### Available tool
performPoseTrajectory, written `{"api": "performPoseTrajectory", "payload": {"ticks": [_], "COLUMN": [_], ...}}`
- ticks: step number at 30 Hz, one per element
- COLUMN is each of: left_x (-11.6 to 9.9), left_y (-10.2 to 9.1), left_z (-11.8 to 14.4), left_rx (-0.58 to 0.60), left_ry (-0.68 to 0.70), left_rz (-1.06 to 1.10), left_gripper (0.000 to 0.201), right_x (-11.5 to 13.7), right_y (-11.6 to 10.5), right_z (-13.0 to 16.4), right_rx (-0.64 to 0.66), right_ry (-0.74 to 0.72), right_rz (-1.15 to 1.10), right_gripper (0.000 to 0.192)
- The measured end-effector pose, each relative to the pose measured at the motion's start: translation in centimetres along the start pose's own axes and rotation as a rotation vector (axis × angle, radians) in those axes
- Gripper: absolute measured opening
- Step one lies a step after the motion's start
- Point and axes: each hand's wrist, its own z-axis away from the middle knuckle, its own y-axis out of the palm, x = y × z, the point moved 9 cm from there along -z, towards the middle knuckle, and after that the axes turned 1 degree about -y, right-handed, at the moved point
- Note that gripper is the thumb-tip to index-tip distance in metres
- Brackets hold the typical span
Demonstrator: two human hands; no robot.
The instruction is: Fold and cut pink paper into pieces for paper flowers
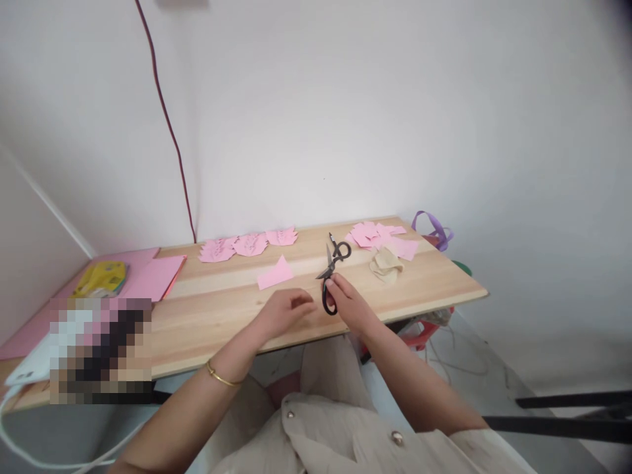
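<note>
My right hand (348, 304) rests near the front edge of the wooden table (222, 309), fingers closed on one black handle loop of the scissors (332, 270). The scissors lie flat on the wood, their blades parted and pointing toward the back edge. My left hand (286, 311) lies just beside them, loosely curled and grasping nothing (a thin gold bangle (221, 377) sits on that wrist). A folded pink paper triangle (275, 274) lies a little beyond my left hand, toward the middle of the table. Along the back edge runs a row of cut pink paper shapes (249, 244), and near the back right corner is a heap of pink scraps (380, 236) with a crumpled beige piece (386, 265) just beside it. At the left end lie flat pink sheets (153, 276) and a yellow object (101, 278).
</note>
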Motion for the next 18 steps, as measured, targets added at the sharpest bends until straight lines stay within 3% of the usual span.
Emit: {"api": "performPoseTrajectory", "payload": {"ticks": [3,6,10,14,18], "left_x": [1.8,4.4,7.0,6.8,6.6], "left_y": [-5.8,-8.7,-8.6,-7.6,-6.7], "left_z": [-1.6,-3.5,-4.8,-4.4,-2.8], "left_rx": [-0.243,-0.252,-0.109,-0.06,0.028], "left_ry": [0.001,-0.057,-0.161,-0.169,-0.211], "left_rz": [-0.332,-0.546,-0.635,-0.638,-0.543], "left_gripper": [0.027,0.035,0.022,0.009,0.012], "right_x": [0.7,0.7,-0.1,-0.9,-1.6], "right_y": [-1.3,-1.6,-1.4,-1.9,-2.8], "right_z": [-0.3,0.0,0.8,1.1,1.1], "right_rx": [0.017,0.037,0.041,0.016,-0.005], "right_ry": [-0.08,-0.153,-0.219,-0.233,-0.216], "right_rz": [0.192,0.373,0.551,0.692,0.773], "right_gripper": [0.029,0.031,0.028,0.023,0.018]}}
